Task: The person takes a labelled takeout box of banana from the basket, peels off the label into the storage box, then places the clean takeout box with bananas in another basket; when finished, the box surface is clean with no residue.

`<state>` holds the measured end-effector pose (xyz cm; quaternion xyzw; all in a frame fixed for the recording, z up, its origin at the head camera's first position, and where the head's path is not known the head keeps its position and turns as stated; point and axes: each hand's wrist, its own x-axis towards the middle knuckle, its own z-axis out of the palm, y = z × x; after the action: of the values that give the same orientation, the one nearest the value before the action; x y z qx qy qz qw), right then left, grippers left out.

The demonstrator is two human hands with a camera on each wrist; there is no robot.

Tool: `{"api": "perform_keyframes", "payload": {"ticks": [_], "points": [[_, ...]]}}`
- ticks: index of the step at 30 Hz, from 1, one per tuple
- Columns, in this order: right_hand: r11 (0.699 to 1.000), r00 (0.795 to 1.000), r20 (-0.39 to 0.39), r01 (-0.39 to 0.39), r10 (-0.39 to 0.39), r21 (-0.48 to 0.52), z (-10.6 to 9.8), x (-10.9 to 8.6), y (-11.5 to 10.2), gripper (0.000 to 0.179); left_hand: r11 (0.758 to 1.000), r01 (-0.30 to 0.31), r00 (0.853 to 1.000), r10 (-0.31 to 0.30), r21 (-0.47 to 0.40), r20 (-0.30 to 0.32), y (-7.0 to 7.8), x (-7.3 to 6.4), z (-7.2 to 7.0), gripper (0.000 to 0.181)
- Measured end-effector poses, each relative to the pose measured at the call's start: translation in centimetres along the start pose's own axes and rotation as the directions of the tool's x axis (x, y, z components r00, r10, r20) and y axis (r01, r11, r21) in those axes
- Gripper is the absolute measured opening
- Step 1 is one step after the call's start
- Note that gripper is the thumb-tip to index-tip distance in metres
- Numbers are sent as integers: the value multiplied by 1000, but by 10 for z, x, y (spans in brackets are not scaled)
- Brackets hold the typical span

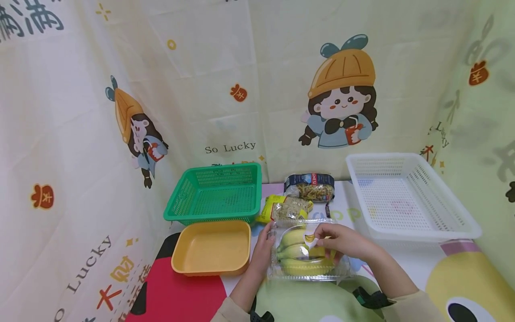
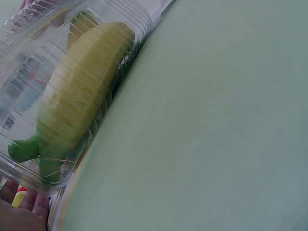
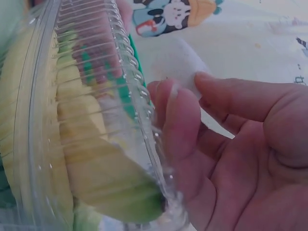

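Observation:
A clear plastic box (image 1: 274,273) with yellow bananas (image 1: 303,267) inside is in front of me in the head view. My left hand (image 1: 262,251) holds the box by its left side; in the left wrist view its fingers (image 2: 30,202) show at the box's end. Over the lid, my right hand (image 1: 345,240) pinches a white sticker (image 1: 310,239) with a banana picture between thumb and fingers. The right wrist view shows the sticker's pale back (image 3: 185,62) standing up from the fingertips, beside the ribbed wall of the box.
Behind the box lie a yellow-ended bag (image 1: 283,208) and a dark-topped pasta bag (image 1: 310,187). To the left stand a green basket (image 1: 219,217) and an orange-yellow tub (image 1: 211,248); a white basket (image 1: 394,197) stands at right. Printed curtains (image 1: 277,89) enclose the table.

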<state>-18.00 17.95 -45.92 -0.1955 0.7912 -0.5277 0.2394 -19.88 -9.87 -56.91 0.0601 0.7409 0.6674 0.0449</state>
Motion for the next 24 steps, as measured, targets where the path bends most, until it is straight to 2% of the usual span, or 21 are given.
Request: {"api": "perform_keyframes", "payload": {"ticks": [5, 15, 19, 24], "points": [[999, 1000, -13, 20, -21, -26, -4, 0, 1, 19, 1000, 0, 1000, 0, 3, 3, 0, 0, 0, 52], [998, 998, 18, 61, -61, -29, -7, -1, 1, 30, 1000, 11, 1000, -11, 11, 2, 3, -3, -1, 53], [997, 997, -43, 59, -60, -40, -7, -1, -2, 31, 1000, -2, 1000, 2, 16, 0, 2, -3, -1, 53], [998, 991, -118, 63, -62, 2, -7, 0, -5, 23, 1000, 3, 1000, -3, 6, 4, 1, -2, -1, 53]]}}
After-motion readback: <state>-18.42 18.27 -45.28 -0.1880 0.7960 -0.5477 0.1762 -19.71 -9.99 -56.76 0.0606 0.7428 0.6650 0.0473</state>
